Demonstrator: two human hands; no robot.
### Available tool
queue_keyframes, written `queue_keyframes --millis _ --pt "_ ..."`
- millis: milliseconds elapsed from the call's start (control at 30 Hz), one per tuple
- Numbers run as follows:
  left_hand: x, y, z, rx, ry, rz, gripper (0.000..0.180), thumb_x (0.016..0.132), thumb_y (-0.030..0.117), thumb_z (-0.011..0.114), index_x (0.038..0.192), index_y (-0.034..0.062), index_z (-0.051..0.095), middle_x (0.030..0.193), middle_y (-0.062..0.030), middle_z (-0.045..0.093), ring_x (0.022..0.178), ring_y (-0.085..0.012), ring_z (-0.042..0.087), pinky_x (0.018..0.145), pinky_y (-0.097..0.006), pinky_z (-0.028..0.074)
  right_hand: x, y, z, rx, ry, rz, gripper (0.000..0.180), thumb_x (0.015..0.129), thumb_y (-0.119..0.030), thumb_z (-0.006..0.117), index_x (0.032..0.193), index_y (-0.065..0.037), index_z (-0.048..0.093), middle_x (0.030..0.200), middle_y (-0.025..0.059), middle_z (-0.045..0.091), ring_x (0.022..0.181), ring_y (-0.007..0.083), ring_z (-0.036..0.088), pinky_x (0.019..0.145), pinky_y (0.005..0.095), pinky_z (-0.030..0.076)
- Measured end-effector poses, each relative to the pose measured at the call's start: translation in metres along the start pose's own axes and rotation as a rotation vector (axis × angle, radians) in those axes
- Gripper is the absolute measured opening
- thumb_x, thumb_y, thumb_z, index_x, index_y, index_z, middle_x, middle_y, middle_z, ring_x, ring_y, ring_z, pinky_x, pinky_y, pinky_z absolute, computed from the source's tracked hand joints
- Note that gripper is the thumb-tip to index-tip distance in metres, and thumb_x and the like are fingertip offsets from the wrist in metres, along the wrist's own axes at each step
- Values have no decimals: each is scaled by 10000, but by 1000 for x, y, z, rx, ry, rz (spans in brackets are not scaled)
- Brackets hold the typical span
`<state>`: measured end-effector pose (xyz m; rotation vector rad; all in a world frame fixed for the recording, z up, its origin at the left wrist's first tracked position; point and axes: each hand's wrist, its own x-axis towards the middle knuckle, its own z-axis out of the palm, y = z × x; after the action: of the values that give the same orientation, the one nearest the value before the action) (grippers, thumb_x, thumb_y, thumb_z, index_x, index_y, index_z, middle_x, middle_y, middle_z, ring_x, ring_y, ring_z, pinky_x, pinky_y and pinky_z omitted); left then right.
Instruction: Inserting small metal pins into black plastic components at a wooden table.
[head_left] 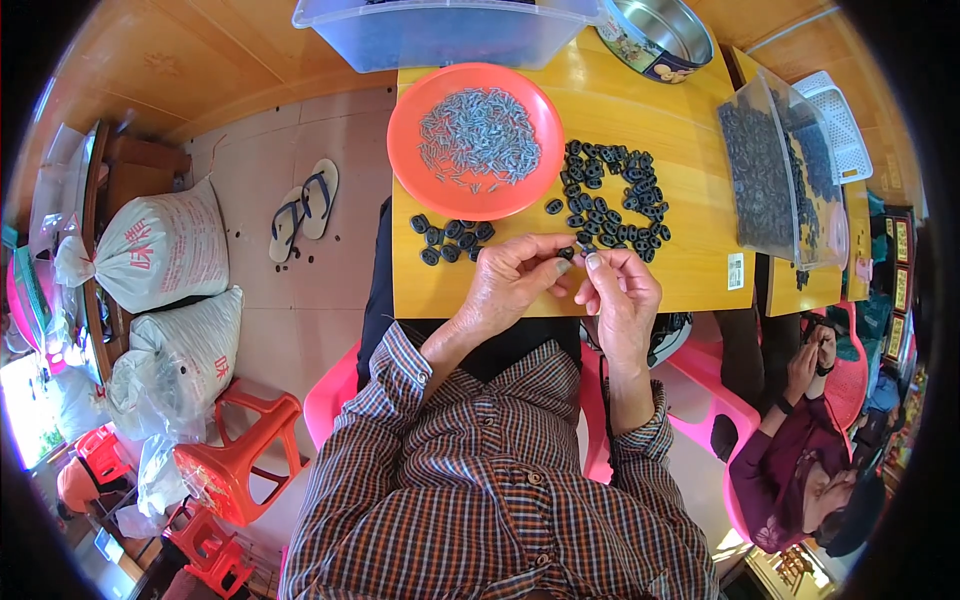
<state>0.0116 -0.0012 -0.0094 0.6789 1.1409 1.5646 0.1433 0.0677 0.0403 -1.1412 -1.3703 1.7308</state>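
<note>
My left hand [510,285] and my right hand [622,300] meet at the near edge of a yellow wooden table [690,270]. Between their fingertips I pinch one small black oval ring [567,253]. A heap of the same black rings [610,205] lies just beyond my right hand. A smaller group of black rings [452,238] lies beyond my left hand. Behind them stands an orange plate [410,150] heaped with thin grey pins [478,138].
A clear bin of black rings [770,175] stands at the right, a clear tub [440,35] and a round tin [660,35] at the back. Another seated person [800,470] is at lower right. White sacks [150,250], orange stools [235,450] and sandals [303,208] are on the left floor.
</note>
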Motion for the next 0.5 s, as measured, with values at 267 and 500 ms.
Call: queue_keyframes --millis 267,500 --pt "3 4 -5 -175 -25 -36 277 902 -15 574 1179 -23 572 951 -137 674 782 -180 682 702 -302 592 0 4 -6 -12 -10 3 95 890 -75 591 860 14 593 765 26 580 576 55 531 485 165 368" --pt "3 1 -6 -199 -25 -35 275 903 -27 562 1178 -19 568 923 -139 674 780 -188 684 696 -307 595 -1 4 -2 -39 -22 -15 91 880 -75 597 840 6 600 806 34 593 585 59 539 499 170 379"
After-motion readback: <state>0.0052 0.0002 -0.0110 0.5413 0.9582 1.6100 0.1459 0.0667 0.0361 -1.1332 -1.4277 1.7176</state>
